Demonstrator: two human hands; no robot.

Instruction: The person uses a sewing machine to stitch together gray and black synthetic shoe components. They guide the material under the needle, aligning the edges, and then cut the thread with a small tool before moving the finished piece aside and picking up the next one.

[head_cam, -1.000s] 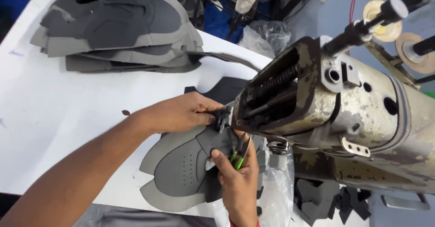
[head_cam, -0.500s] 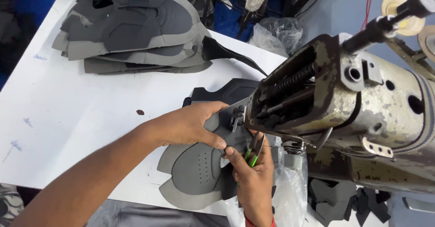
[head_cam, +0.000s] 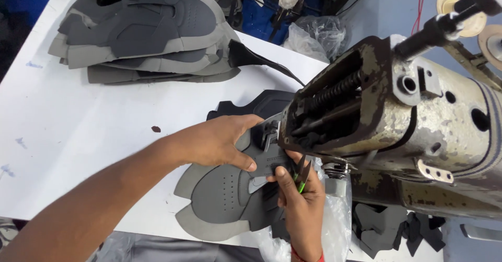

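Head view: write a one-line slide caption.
Left hand presses a grey shoe upper under a worn sewing machine; right hand holds green-handled snips.

Crumpled clear plastic bag [head_cam: 312, 32] behind table

grey shoe upper [head_cam: 219, 199], perforated, lies flat on the table edge under the sewing head.

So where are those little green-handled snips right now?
In the head view, the green-handled snips sit in the right hand, lower centre, just under the sewing machine head.
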